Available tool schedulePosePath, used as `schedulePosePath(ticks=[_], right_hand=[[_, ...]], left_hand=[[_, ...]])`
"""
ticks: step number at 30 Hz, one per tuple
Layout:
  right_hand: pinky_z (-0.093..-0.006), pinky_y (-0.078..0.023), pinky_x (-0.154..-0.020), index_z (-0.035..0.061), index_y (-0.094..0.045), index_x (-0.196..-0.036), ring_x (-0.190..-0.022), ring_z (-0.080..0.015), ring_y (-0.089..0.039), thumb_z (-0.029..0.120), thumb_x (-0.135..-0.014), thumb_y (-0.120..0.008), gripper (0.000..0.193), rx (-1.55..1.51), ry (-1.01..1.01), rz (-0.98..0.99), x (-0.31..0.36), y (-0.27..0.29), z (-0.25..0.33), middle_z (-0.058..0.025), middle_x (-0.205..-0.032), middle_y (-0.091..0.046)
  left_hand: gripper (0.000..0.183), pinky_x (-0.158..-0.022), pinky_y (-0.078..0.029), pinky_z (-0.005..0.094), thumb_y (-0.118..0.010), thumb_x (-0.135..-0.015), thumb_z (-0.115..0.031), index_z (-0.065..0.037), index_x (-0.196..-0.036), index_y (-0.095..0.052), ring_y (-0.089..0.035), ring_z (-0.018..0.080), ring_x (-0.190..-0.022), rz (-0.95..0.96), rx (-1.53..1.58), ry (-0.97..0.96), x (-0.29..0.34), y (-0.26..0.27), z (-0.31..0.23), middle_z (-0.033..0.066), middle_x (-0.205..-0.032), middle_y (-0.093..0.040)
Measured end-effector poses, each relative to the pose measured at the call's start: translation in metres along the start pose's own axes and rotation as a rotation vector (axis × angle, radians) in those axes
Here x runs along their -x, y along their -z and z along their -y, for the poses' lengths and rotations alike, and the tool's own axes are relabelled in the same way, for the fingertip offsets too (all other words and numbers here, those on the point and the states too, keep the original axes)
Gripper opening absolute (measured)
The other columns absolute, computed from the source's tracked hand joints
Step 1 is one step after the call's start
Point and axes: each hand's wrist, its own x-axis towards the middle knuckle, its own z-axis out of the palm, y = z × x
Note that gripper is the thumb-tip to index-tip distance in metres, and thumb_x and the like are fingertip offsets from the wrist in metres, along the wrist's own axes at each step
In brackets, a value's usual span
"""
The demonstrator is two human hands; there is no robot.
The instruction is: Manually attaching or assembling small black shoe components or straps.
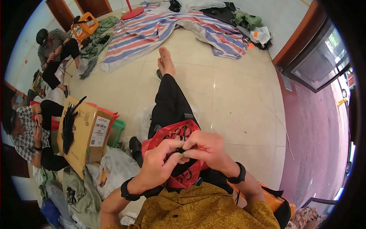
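Note:
My left hand (157, 163) and my right hand (209, 149) meet above my lap, both closed with thumb and fingertips pinched together. Between the fingertips shows a small black piece (180, 150); it is too small and too covered to name. Both hands seem to grip it. Below them a red plastic bag (185, 179) with dark print lies spread over my thighs. Part of what rests in the bag is hidden by the hands. Each wrist wears a black band.
To the left stands a cardboard box (85, 133) with a bundle of black strips (69, 128) on top. Clear plastic bags (118, 166) lie beside it. Two other people sit at the left. A striped sheet (141, 34) covers the far floor; an open glass door (316, 57) is at right.

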Motion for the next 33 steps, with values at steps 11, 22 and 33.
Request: schedulePosePath(ticks=[11,22,33], right_hand=[[-0.0218,-0.042,-0.051,0.0007,-0.057,-0.074,-0.059,-0.0100,-0.054,-0.001,-0.069,-0.061,0.007,0.011,0.028,-0.065,-0.006,-0.006,0.004,-0.0044,-0.067,-0.056],[-0.0212,-0.043,-0.055,0.0000,-0.055,-0.078,-0.063,-0.0086,-0.054,-0.008,-0.066,-0.058,0.015,-0.838,-0.503,-0.123,-0.001,0.002,-0.012,-0.0037,-0.071,-0.056],[-0.0213,-0.043,-0.056,-0.0004,-0.055,-0.085,-0.062,-0.0100,-0.055,-0.006,-0.072,-0.054,0.014,-0.957,-0.477,-0.213,-0.008,-0.006,0.004,-0.0049,-0.072,-0.056]], left_hand=[[0.015,-0.056,-0.046,0.0230,-0.053,-0.072,0.004,0.001,-0.087,-0.053,-0.059,0.0116,-0.062,-0.166,-0.148,-0.165,-0.015,-0.009,0.006,0.0084,-0.076,-0.060],[0.033,-0.061,-0.048,0.0288,-0.053,-0.074,0.005,-0.003,-0.106,-0.049,-0.061,0.0214,-0.067,0.048,-0.268,-0.273,-0.019,0.004,-0.011,0.0090,-0.074,-0.059],[0.020,-0.063,-0.046,0.0273,-0.058,-0.072,0.003,-0.002,-0.092,-0.055,-0.058,0.0199,-0.073,-0.043,-0.437,-0.510,-0.030,0.013,-0.014,0.0089,-0.080,-0.057]])
